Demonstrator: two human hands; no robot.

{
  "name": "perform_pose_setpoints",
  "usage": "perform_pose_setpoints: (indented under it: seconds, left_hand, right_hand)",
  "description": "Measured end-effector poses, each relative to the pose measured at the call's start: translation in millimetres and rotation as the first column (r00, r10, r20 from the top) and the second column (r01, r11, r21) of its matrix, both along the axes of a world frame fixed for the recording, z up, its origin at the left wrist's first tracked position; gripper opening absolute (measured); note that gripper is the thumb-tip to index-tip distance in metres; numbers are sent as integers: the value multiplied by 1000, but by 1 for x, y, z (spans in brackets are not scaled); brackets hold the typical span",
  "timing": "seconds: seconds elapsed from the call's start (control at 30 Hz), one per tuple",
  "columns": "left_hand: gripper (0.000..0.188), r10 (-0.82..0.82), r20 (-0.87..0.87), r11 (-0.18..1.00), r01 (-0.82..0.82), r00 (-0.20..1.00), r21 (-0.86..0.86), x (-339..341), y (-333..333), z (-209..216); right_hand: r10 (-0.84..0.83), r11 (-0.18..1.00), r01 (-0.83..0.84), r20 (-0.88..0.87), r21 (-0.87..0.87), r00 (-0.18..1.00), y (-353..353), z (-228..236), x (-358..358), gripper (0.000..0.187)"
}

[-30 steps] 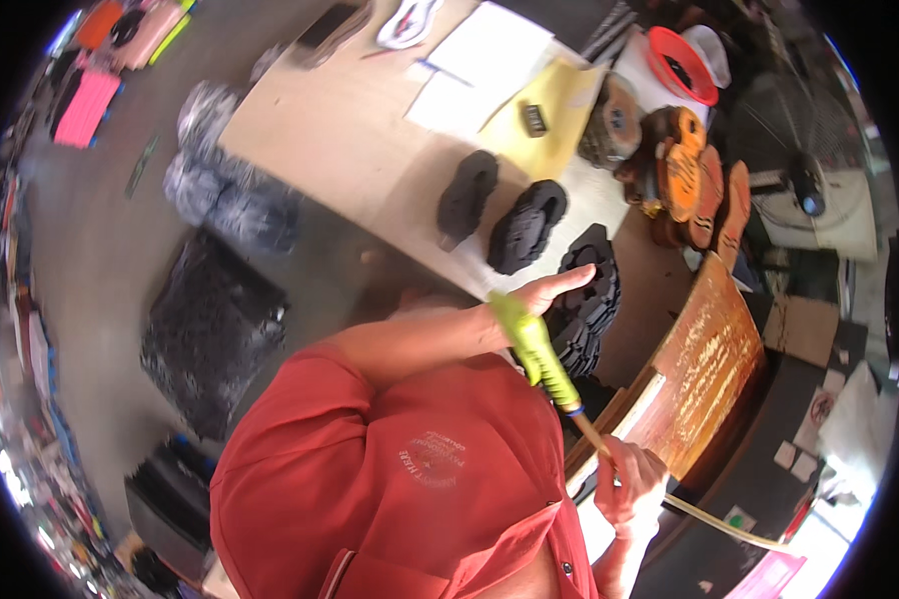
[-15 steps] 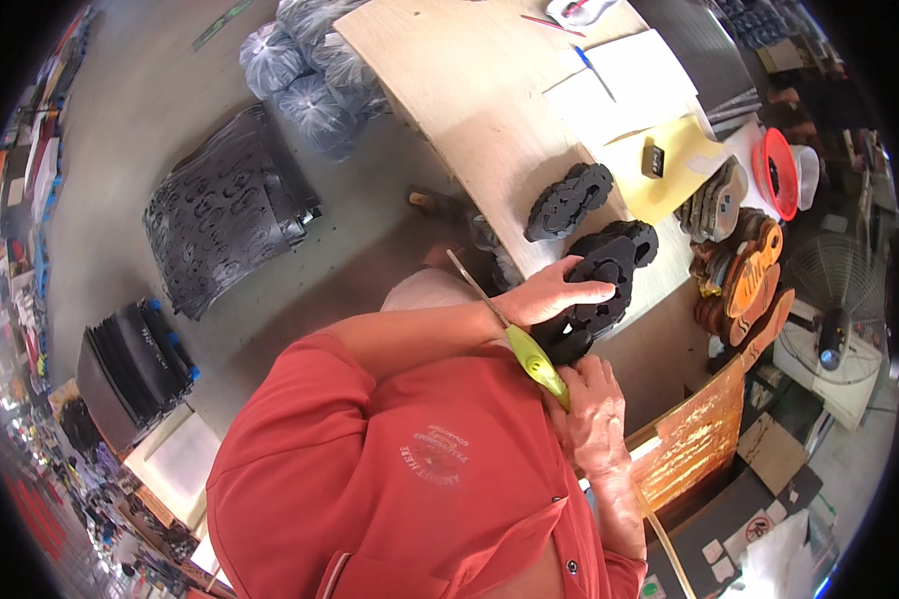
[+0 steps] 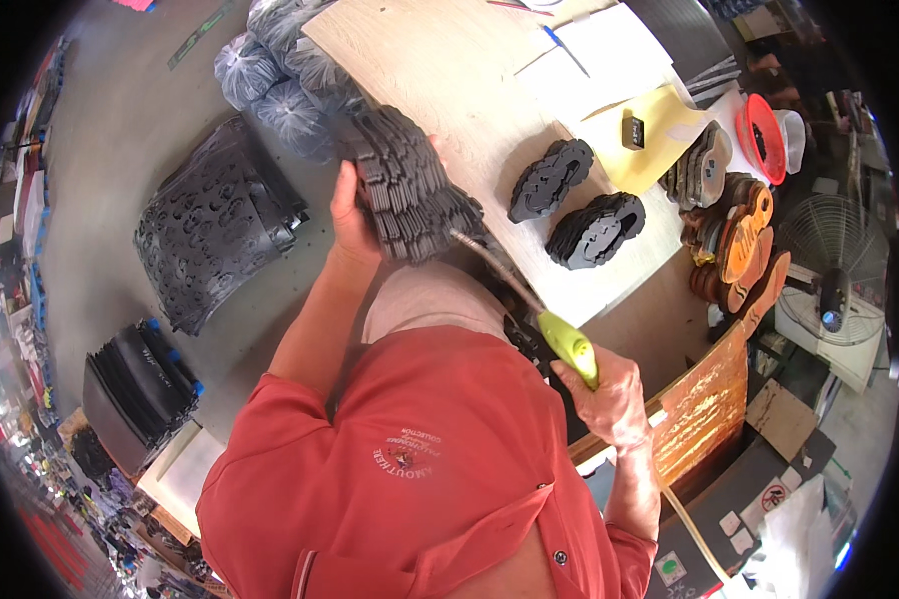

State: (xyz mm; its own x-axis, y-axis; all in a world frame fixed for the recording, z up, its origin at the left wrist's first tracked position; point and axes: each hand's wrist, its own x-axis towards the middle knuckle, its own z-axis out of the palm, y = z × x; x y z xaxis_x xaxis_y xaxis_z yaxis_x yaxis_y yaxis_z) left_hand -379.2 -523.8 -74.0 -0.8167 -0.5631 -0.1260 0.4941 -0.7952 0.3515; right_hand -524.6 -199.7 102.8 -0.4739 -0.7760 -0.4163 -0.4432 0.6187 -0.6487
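My left hand (image 3: pixel 352 228) grips a thick stack of black foam cut-outs (image 3: pixel 402 190), raised and tilted off the table's left edge, with its layered edges in view. My fingers on its far side are mostly hidden. My right hand (image 3: pixel 607 399) is closed round the yellow-green handle of a long thin-shafted tool (image 3: pixel 569 345). The shaft reaches up and left, its tip at the stack's lower right edge; I cannot tell whether they touch. Two more black cut-out stacks, one farther (image 3: pixel 551 180) and one nearer (image 3: pixel 597 232), rest on the table.
The wooden table (image 3: pixel 420 60) carries white paper, a blue pen, yellow paper (image 3: pixel 639 130) and a small black block. Orange and brown sole-shaped templates (image 3: pixel 744 240) line its right side, near a red bowl (image 3: pixel 761 140) and a fan (image 3: pixel 831 285). Perforated black sheets (image 3: pixel 205 220) lie on the floor at left.
My left hand has lifted a black stack off the table and brought it left, turned edge-on. The tool's shaft has swung clear of my left forearm and now points at the stack.
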Motion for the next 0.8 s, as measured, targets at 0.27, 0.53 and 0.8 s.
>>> perform_pose_setpoints:
  seconds: [0.27, 0.53, 0.8]
  left_hand:
    - [116, -32, -30, 999, 33, 999, 31, -5, 5, 13]
    - [96, -26, -279, 999, 17, 960, -36, -32, 0, 21]
    - [93, -16, -381, 991, 64, 924, 114, -48, -22, 20]
  right_hand:
    - [-15, 1000, 16, 84, -15, 996, -8, 20, 0, 21]
    - [-134, 988, 142, 135, -55, 982, 0, 17, 6, 18]
    - [-179, 982, 188, 158, -38, 971, -2, 12, 12, 27]
